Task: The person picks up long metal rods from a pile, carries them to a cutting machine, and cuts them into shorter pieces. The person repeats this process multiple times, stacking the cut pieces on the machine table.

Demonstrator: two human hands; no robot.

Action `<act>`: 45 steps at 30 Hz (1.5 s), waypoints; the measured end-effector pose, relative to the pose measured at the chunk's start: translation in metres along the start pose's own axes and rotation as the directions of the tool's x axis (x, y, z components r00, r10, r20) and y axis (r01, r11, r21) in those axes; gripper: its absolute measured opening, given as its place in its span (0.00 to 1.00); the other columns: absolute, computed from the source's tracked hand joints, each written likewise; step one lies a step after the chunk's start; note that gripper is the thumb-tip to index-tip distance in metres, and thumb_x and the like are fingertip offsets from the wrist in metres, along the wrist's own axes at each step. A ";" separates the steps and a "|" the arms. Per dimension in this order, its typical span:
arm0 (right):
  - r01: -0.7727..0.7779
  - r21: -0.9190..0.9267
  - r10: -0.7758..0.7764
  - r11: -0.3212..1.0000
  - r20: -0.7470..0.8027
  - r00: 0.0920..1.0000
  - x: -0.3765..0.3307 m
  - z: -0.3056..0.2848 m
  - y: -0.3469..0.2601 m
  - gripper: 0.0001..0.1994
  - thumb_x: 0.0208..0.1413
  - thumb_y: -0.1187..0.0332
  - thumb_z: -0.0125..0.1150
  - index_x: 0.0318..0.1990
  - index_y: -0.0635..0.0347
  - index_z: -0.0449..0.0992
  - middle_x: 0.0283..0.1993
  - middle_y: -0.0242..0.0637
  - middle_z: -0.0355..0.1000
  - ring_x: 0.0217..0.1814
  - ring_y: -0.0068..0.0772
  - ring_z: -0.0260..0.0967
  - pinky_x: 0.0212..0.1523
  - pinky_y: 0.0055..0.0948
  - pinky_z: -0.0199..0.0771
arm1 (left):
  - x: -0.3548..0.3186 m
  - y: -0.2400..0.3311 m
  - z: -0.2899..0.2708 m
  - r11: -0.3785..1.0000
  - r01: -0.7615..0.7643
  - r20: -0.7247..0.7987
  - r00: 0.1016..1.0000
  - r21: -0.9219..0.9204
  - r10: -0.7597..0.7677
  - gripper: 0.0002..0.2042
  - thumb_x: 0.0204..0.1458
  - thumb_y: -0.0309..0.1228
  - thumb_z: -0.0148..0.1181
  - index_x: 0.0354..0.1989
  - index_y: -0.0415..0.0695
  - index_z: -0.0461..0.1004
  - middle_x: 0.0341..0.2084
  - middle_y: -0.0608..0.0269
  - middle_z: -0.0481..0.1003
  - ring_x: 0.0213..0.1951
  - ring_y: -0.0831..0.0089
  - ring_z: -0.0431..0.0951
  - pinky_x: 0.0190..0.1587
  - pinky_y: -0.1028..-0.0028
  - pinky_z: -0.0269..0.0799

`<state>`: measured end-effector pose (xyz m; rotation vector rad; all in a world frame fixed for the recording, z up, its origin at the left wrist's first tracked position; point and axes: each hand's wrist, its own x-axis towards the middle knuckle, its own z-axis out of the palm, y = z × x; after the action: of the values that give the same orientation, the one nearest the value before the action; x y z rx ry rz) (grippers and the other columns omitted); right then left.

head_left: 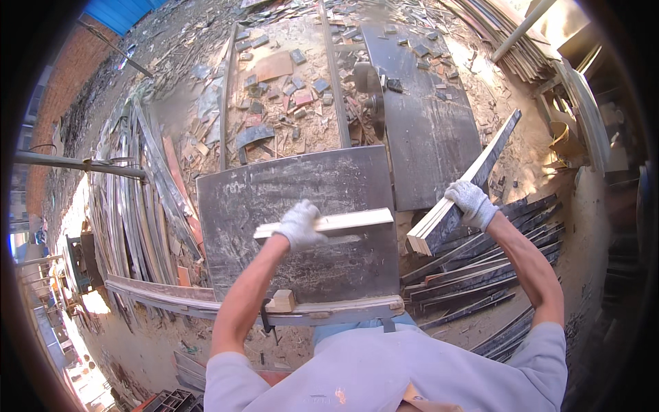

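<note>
My left hand [300, 224], in a pale work glove, is closed on a short wooden strip [357, 220] with a pale upper edge, over the dark worn tabletop [302, 172]. The glove is slightly blurred, and whether the strip is one piece or several is hard to tell. Off the table's right side, my right hand [471, 204], gloved too, grips a bundle of long plywood strips [495, 152] from above. Their pale layered ends point toward me, and the far end slants up and away to the right. One outer face of the bundle is dark.
A small wood block [282, 300] sits by a clamp [266, 317] on the near rail [343, 307]. Dark strips [480, 275] lie piled on the ground at right, long boards [130, 206] at left. Beyond are a second dark panel [432, 137], a dark machine part [371, 103] and scattered offcuts [302, 96].
</note>
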<state>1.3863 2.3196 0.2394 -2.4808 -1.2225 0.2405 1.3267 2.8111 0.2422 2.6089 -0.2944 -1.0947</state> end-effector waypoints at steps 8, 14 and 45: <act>-0.002 -0.009 0.003 1.000 0.107 0.994 -0.009 0.004 -0.030 0.32 0.29 0.77 0.73 0.50 0.57 0.73 0.50 0.44 0.74 0.56 0.55 0.74 0.59 0.48 0.73 | 0.074 -0.123 -0.046 0.968 0.199 -0.004 0.979 -0.152 -0.202 0.33 0.41 0.46 0.79 0.58 0.46 0.82 0.53 0.51 0.83 0.58 0.56 0.81 0.62 0.62 0.74; -0.070 0.026 0.065 0.997 0.149 0.987 0.031 -0.001 -0.065 0.26 0.33 0.78 0.69 0.48 0.59 0.75 0.44 0.45 0.74 0.49 0.54 0.74 0.52 0.46 0.74 | 0.030 -0.056 0.007 0.976 0.090 -0.589 0.785 -0.199 -0.192 0.41 0.52 0.56 0.73 0.69 0.45 0.71 0.66 0.49 0.72 0.65 0.53 0.74 0.67 0.59 0.71; 0.065 -0.160 -0.032 0.985 0.203 0.979 -0.040 0.066 0.018 0.50 0.36 0.72 0.77 0.73 0.54 0.60 0.68 0.47 0.66 0.66 0.53 0.67 0.70 0.50 0.65 | -0.223 -0.069 0.188 0.082 -0.020 -0.077 0.601 -0.996 -0.795 0.15 0.60 0.25 0.51 0.50 0.32 0.81 0.42 0.53 0.83 0.44 0.67 0.83 0.52 0.69 0.76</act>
<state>1.3541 2.2940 0.1713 -2.6153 -1.4359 0.3988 1.0425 2.9061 0.2403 1.5519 1.1328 -0.1229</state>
